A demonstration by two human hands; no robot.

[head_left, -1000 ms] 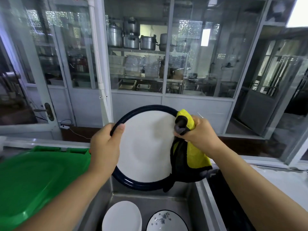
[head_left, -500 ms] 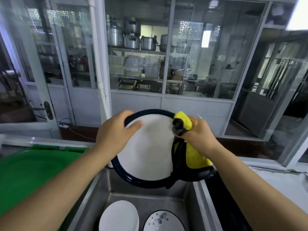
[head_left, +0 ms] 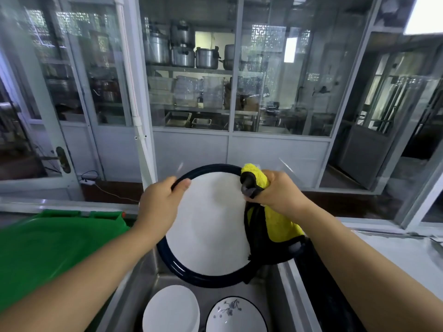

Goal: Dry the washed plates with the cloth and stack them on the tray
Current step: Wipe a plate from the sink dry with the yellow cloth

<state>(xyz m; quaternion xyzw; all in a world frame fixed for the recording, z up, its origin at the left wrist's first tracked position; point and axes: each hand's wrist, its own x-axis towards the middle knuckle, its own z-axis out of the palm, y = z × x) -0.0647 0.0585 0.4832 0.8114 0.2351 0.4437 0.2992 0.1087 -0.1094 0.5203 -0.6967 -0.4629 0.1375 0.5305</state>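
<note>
Plate [head_left: 211, 226] held upright over sink [head_left: 275, 295]: left hand [head_left: 158, 204] grips rim at 10 o'clock, right hand [head_left: 275, 190] clamps cloth [head_left: 280, 224] at 2 o'clock. Wet rim may slip, striking dishes [head_left: 171, 310] below

Two bare forearms come in from the bottom edge, one from the lower left corner and one from the lower right. Neither shows a sleeve, cuff, glove, watch, bracelet or ring anywhere along its visible length. The left hand [head_left: 160, 202] is bare, its thumb showing a short, unpainted nail. The right hand [head_left: 278, 190] is bare as well, with smooth knuckles and a bare wrist. The nails of its fingers are hidden from the head camera.
</note>
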